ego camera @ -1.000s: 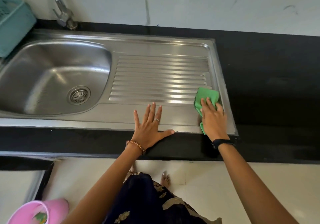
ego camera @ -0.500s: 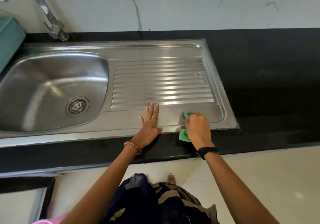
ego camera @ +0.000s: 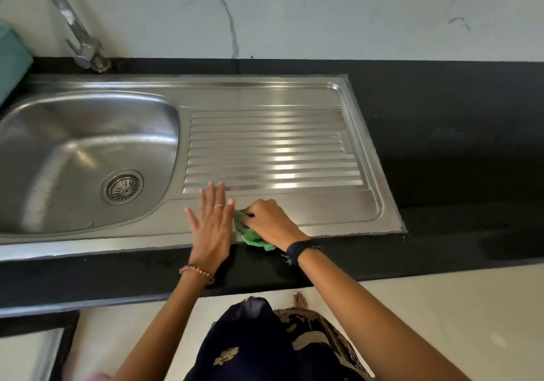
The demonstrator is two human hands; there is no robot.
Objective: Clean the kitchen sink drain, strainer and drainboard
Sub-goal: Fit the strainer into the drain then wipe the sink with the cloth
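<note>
Green cloth (ego camera: 253, 238) is getting bunched up in the right hand (ego camera: 269, 218), fingers curled tight around it, scrubbing the flat front lip of the drainboard (ego camera: 323, 204) near the lower middle of the frame. The left hand (ego camera: 210, 224) is lying flat with fingers spread, touching the steel right beside the cloth, holding nothing. The strainer (ego camera: 122, 187) is sitting in the sink bowl (ego camera: 73, 151) at centre left, untouched for now. Probably best to keep the cloth pressed flat and overlap strokes along that lip, then run it down the ridges. Compared with a second ago, the cloth hand is coming leftward from the drainboard's right edge, now almost meeting the other hand.
</note>
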